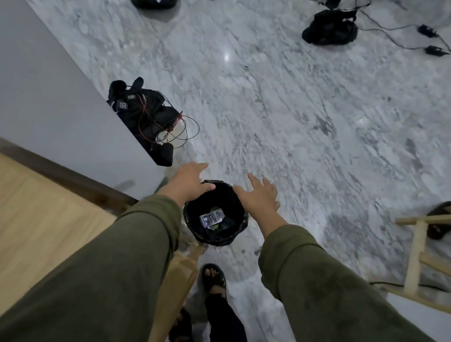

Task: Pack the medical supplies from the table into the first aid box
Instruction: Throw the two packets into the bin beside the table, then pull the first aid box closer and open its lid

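Both hands, left and right, spread wide, empty, over black bin on floor. Blister pack (meds?) sits inside bin. First aid box not in view. Risk imo: supplies binned instead of packed, worktop off to left.

Bin on the floor beside the table's corner, blister pack inside it, bag behind it by the wall.

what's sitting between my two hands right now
In the head view, a black-lined bin stands on the floor between the left hand and right hand, both open above its rim. Blister packs lie inside.
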`<state>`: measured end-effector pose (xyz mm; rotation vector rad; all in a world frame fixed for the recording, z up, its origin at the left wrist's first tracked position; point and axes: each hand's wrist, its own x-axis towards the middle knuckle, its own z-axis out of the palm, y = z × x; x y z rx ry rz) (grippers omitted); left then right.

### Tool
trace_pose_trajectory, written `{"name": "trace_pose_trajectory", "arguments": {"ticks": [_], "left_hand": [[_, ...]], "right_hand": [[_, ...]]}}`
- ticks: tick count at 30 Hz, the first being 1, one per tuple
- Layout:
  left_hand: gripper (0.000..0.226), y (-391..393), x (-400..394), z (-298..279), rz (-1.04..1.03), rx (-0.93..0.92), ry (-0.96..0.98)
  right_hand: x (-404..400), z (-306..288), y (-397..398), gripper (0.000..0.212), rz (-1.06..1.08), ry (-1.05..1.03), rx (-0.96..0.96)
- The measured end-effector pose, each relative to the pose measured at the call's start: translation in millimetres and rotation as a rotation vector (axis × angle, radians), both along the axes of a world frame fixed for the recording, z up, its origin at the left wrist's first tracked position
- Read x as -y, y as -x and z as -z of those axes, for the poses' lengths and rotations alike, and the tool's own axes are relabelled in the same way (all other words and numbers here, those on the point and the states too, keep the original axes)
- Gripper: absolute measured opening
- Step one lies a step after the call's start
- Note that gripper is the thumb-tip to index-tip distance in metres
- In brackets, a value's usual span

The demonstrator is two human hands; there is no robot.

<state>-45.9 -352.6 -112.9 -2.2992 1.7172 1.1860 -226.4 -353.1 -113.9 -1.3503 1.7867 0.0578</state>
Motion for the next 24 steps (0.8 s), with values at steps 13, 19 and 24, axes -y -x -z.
{"name": "trace_pose_trajectory", "arguments": {"ticks": [13, 19, 24], "left_hand": [[0.069, -36.1, -46.4, -135.9, -0.083, 0.283, 0.242], [0.072, -63.7, -128.8, -206.3, -0.118, 0.292, 0.353], [0.074, -104.0, -214.0, -262.5, -0.214, 0.379, 0.416]], "right_hand": [[-28.0, -118.2, -37.2, 0.063, -0.048, 0.272, 0.055], [-92.2, -180.7, -65.9, 0.064, -0.098, 0.369, 0.088], [-154.3, -233.5, -113.7, 0.063, -0.215, 0.479, 0.146]]}}
